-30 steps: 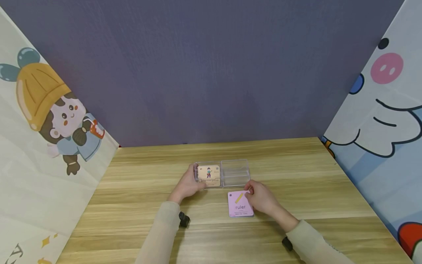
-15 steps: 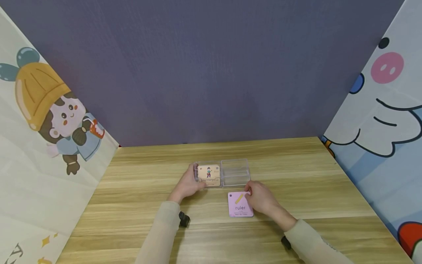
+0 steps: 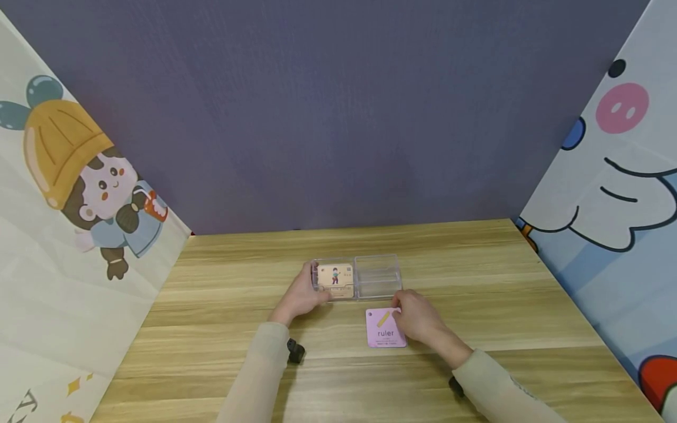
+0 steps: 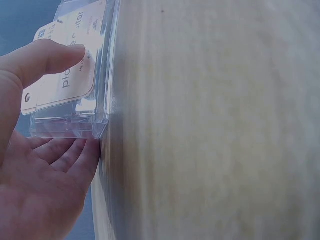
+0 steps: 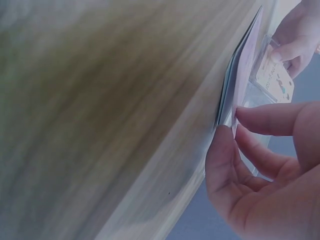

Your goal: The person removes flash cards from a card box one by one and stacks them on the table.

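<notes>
A clear plastic box (image 3: 378,283) lies opened flat on the wooden table, its two halves side by side. In the left half sit cream cards (image 3: 338,276) with a guitar-player picture on top. My left hand (image 3: 301,296) grips this half, thumb over the card face and fingers at the box's side, as the left wrist view shows. My right hand (image 3: 420,317) pinches the corner of a pink "ruler" card (image 3: 386,332) between thumb and fingers, just in front of the box. In the right wrist view, darker card edges (image 5: 227,82) show behind the pink card (image 5: 246,67).
The wooden table (image 3: 211,341) reaches back to a dark grey-blue wall (image 3: 338,117). Printed cartoon panels (image 3: 111,176) stand at the left and right sides. A small black camera (image 3: 296,351) is on the left wrist.
The pink card's far edge has come slightly nearer, and my right hand and forearm have shifted a little. My left hand and the box stay in place.
</notes>
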Available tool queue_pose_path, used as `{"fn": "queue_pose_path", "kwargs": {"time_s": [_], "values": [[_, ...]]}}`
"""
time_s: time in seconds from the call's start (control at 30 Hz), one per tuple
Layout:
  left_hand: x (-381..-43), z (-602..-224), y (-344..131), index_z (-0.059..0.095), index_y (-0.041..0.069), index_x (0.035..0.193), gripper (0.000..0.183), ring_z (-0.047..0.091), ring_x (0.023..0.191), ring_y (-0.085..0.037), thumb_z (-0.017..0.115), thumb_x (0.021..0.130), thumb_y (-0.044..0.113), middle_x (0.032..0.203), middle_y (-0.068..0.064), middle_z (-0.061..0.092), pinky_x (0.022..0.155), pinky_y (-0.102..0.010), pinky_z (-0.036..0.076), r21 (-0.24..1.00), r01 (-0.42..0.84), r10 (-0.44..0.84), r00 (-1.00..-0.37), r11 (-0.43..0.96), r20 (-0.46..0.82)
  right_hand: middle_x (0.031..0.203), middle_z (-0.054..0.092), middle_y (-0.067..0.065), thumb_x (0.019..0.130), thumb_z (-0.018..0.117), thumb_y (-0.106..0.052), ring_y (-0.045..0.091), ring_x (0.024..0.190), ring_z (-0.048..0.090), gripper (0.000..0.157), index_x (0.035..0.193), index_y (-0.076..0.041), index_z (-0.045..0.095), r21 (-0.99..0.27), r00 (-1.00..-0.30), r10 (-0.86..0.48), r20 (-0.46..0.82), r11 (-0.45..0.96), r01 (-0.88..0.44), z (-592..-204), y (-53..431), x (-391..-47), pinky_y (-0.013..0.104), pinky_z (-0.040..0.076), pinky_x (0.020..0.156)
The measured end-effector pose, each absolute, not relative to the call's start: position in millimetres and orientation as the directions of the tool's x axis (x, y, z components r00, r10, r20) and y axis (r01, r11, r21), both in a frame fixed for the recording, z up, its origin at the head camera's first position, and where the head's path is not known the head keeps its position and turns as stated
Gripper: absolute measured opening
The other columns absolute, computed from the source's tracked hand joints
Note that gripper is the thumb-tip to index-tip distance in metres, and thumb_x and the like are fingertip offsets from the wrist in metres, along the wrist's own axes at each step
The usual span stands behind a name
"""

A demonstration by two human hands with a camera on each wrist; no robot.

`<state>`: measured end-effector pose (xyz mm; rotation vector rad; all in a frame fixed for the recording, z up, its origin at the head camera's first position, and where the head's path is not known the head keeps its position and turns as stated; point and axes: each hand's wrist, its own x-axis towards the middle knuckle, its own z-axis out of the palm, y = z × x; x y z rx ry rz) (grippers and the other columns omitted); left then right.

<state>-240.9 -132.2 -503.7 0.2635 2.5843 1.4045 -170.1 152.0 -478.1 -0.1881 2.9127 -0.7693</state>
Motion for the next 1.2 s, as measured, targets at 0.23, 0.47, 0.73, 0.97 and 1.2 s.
{"fn": "queue_pose_path", "kwargs": {"time_s": [0.23, 0.47, 0.73, 0.97, 1.2], "values": [[-240.4, -502.9, -131.6, 0.024, -0.002, 0.156, 0.102, 0.058, 0.116, -0.030, 0.083, 0.074, 0.012, 0.135, -0.020, 0.056, 0.111, -0.047, 0.042, 0.842, 0.056, 0.234, -0.969, 0.536, -0.085, 0.086, 0.058, 0.004, 0.086, 0.071, -0.006, 0.019, 0.077, 0.054, 0.008, 0.092, -0.007, 0.066, -0.495, -0.985, -0.153, -0.078, 0.864, -0.094, -480.3, 152.4, -170.4, 0.038, 0.049, 0.068], [-240.2, -502.6, -131.4, 0.024, -0.002, 0.156, 0.102, 0.059, 0.114, -0.029, 0.083, 0.074, 0.012, 0.134, -0.019, 0.057, 0.110, -0.047, 0.042, 0.845, 0.055, 0.235, -0.968, 0.533, -0.085, 0.087, 0.058, 0.003, 0.087, 0.070, -0.006, 0.019, 0.077, 0.053, 0.007, 0.092, -0.007, 0.066, -0.495, -0.985, -0.145, -0.098, 0.865, -0.079, -478.1, 151.8, -170.6, 0.038, 0.048, 0.067], [-240.2, -502.9, -131.5, 0.022, -0.001, 0.157, 0.104, 0.058, 0.116, -0.030, 0.084, 0.074, 0.014, 0.136, -0.019, 0.056, 0.112, -0.048, 0.040, 0.841, 0.049, 0.229, -0.969, 0.540, -0.090, 0.086, 0.056, 0.002, 0.088, 0.071, -0.007, 0.018, 0.077, 0.053, 0.007, 0.092, -0.008, 0.065, -0.484, -0.983, -0.146, -0.109, 0.872, -0.075, -478.1, 150.9, -172.1, 0.037, 0.048, 0.067], [-240.4, -501.7, -131.2, 0.022, -0.001, 0.157, 0.105, 0.058, 0.117, -0.031, 0.084, 0.073, 0.013, 0.136, -0.020, 0.056, 0.113, -0.049, 0.039, 0.839, 0.048, 0.227, -0.970, 0.542, -0.091, 0.086, 0.057, 0.002, 0.087, 0.071, -0.007, 0.019, 0.076, 0.053, 0.008, 0.090, -0.008, 0.064, -0.483, -0.983, -0.146, -0.112, 0.872, -0.075, -478.3, 151.0, -173.1, 0.037, 0.048, 0.067], [-240.4, -501.9, -131.1, 0.021, -0.001, 0.157, 0.105, 0.058, 0.115, -0.030, 0.084, 0.074, 0.013, 0.134, -0.019, 0.056, 0.112, -0.048, 0.040, 0.841, 0.042, 0.225, -0.969, 0.540, -0.097, 0.086, 0.058, 0.002, 0.087, 0.073, -0.008, 0.019, 0.077, 0.054, 0.010, 0.090, -0.009, 0.064, -0.473, -0.981, -0.151, -0.124, 0.878, -0.076, -479.1, 150.7, -173.8, 0.038, 0.050, 0.069]]}}
